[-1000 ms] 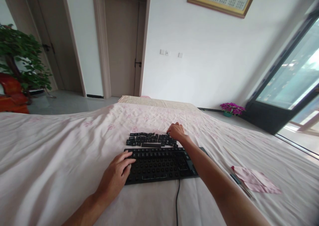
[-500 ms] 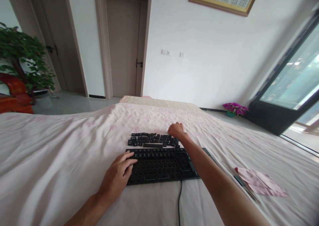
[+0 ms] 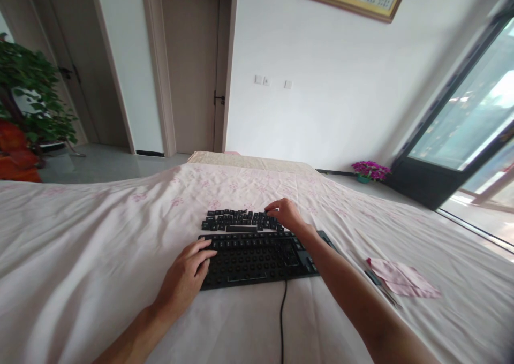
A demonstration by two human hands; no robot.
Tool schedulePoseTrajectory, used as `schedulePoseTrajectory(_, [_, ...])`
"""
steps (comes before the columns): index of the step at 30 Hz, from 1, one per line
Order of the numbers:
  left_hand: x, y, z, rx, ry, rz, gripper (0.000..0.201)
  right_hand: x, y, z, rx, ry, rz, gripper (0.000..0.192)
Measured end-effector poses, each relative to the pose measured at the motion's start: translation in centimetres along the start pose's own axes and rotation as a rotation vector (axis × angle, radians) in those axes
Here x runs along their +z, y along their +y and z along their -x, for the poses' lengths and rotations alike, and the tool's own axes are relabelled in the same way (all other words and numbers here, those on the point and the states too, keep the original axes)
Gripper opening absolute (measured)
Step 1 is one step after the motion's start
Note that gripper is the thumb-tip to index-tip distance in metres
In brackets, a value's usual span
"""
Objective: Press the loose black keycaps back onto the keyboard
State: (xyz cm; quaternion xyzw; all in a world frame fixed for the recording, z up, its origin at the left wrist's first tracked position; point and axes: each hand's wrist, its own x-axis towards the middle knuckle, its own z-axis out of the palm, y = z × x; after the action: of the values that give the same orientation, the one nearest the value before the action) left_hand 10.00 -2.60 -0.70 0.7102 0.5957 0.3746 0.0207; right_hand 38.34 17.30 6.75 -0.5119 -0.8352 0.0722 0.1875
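Note:
A black keyboard [image 3: 244, 262] lies on the cloth, many of its key positions bare and some keys still fitted along the top rows. My left hand [image 3: 188, 265] rests at its left end, fingers stretched out over the edge and upper keys. Beyond the keyboard, loose black keycaps [image 3: 233, 219] lie in rows, with the long spacebar [image 3: 241, 229] nearest to it. At the right end of these rows is my right hand [image 3: 283, 214], fingertips pinched at a small dark keycap that they partly hide. My right forearm crosses over the keyboard's right side.
From the keyboard a cable [image 3: 283, 321] runs toward me. To the right lie a pink cloth [image 3: 401, 277] and a thin tool with a dark handle [image 3: 373, 278]. The pale flowered sheet [image 3: 120, 246] has folds. Purple flowers [image 3: 371, 170] stand by the glass door.
My right hand has shifted slightly left and turned, its fingertips now lowered to the keycaps. My left hand stays on the keyboard. The whole view has shifted a little.

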Motion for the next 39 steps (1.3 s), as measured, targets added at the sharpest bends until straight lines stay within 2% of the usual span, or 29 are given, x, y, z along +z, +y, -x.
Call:
schedulePoseTrajectory(4, [-0.1, 0.0, 0.0, 0.007, -0.009, 0.004, 0.029, 0.1, 0.3, 5.3, -0.118, 0.143, -0.211, 0.015])
schedulePoseTrajectory(7, [0.0, 0.0, 0.0, 0.005, -0.010, -0.005, 0.029, 0.2, 0.4, 8.4, -0.160, 0.184, -0.234, 0.014])
schedulePoseTrajectory(10, [0.1, 0.0, 0.0, 0.006, -0.011, -0.013, 0.029, 0.3, 0.3, 10.0, -0.190, 0.188, -0.203, 0.014])
schedulePoseTrajectory(20, [0.0, 0.1, 0.1, 0.016, -0.003, -0.023, 0.028, 0.8, 0.5, 10.4, -0.228, 0.163, -0.066, 0.016])
schedulePoseTrajectory(32, [0.1, 0.1, 0.1, 0.013, 0.000, -0.006, 0.028, 0.2, 0.0, 10.7, -0.270, 0.147, 0.010, 0.019])
schedulePoseTrajectory(39, [0.1, 0.1, 0.1, 0.010, 0.006, 0.012, 0.028, 0.3, 0.1, 10.5, -0.222, 0.122, 0.022, 0.017])
